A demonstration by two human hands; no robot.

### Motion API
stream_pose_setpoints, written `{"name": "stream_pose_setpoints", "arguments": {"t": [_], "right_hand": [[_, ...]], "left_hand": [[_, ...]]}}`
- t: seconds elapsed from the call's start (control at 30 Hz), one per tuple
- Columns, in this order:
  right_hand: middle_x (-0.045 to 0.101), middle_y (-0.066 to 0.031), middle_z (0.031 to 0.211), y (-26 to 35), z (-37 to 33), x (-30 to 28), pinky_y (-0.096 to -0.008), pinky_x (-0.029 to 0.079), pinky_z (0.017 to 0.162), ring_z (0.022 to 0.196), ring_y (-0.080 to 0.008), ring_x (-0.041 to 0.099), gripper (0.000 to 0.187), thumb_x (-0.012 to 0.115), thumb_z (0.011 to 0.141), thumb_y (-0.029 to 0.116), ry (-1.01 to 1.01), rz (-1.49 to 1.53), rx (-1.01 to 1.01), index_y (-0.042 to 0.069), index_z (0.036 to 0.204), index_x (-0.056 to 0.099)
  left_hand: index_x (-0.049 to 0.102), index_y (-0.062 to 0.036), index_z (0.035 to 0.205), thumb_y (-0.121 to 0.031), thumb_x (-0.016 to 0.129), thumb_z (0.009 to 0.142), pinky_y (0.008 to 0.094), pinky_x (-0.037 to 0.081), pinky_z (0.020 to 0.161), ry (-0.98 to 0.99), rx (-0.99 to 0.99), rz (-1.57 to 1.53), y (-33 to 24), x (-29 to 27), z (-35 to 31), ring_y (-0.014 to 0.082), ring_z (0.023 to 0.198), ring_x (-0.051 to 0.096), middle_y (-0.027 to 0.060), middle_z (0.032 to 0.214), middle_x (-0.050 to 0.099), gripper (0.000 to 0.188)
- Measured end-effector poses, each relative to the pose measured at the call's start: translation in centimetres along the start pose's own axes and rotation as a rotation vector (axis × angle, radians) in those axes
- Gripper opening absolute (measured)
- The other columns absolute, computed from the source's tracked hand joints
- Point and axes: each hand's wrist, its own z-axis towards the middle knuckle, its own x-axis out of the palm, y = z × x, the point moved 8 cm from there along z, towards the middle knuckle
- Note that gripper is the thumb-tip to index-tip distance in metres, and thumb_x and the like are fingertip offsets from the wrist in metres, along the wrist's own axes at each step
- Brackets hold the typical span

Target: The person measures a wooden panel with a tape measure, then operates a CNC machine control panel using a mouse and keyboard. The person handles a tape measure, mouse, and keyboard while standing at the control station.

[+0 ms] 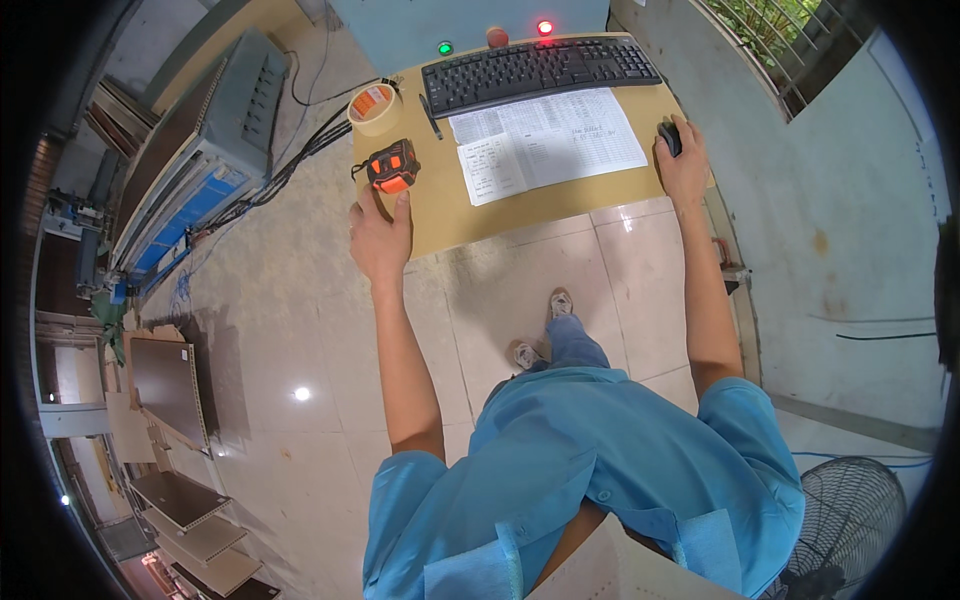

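My right hand [684, 168] rests over a black computer mouse [670, 138] at the right edge of a small tan desk [440, 225], with its fingers curved round it. At the desk's near left corner lies my left hand [380, 238], thumb and fingers apart and nothing held. Just beyond its fingertips sits an orange and black tape measure [392, 167]; whether they touch it I cannot tell. Printed and handwritten paper sheets [555, 145] lie between my hands. Behind them stands a black keyboard [540, 75], with a dark pen [430, 116] to its left.
A roll of tape [374, 108] stands at the desk's left edge, near black cables [310, 150]. Behind the keyboard a blue panel [470, 20] carries lit green and red buttons. A machine [205, 160] and stacked boards [185, 500] stand left, a fan [850, 510] lower right.
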Motion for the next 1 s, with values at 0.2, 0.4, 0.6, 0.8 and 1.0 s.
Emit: {"name": "stream_pose_setpoints", "arguments": {"t": [0.2,0.4,0.6,0.8,1.0], "right_hand": [[0.057,-0.0247,0.146,-1.1,0.1,0.8,-0.0487,0.049,0.107,0.131,-0.0431,0.058,0.051,0.071,0.088,0.026,-0.037,0.040,-0.026,0.010,0.136,0.065],[0.055,-0.0262,0.147,-0.4,-0.1,0.4,-0.0495,0.048,0.107,0.131,-0.0445,0.057,0.047,0.069,0.090,0.021,0.012,0.064,-0.004,0.010,0.135,0.065],[0.053,-0.0276,0.149,0.5,-0.2,-0.1,-0.0496,0.047,0.108,0.131,-0.0462,0.056,0.047,0.067,0.090,0.019,0.036,0.075,0.016,0.009,0.136,0.064],[0.053,-0.0264,0.149,0.4,-0.2,-0.2,-0.0492,0.047,0.109,0.131,-0.0453,0.057,0.048,0.067,0.090,0.019,0.031,0.047,0.006,0.009,0.136,0.064],[0.053,-0.0252,0.149,0.2,-0.3,0.1,-0.0488,0.047,0.109,0.131,-0.0441,0.057,0.048,0.068,0.090,0.019,0.038,0.045,0.010,0.010,0.137,0.064]], "left_hand": [[0.050,-0.0164,0.147,-0.057,0.063,0.096,0.0542,0.055,0.088,0.006,0.010,-0.022,0.7,0.8,0.2,0.0467,0.108,0.067,0.0231,0.130,0.062,0.067],[0.050,-0.0168,0.148,-0.055,0.064,0.096,0.0546,0.056,0.089,0.036,-0.019,-0.028,0.3,0.2,0.0,0.0459,0.110,0.066,0.0246,0.131,0.060,0.066],[0.050,-0.0173,0.149,-0.053,0.065,0.095,0.0550,0.055,0.090,0.077,-0.042,-0.061,-0.1,0.0,-0.1,0.0471,0.111,0.066,0.0258,0.132,0.060,0.066],[0.049,-0.0170,0.150,-0.053,0.065,0.096,0.0549,0.055,0.092,0.105,-0.050,-0.063,0.0,0.1,0.0,0.0477,0.113,0.065,0.0264,0.135,0.058,0.067],[0.049,-0.0170,0.151,-0.053,0.065,0.096,0.0548,0.054,0.094,0.093,-0.045,-0.073,-0.1,0.0,-0.1,0.0477,0.114,0.065,0.0262,0.135,0.057,0.067]]}}
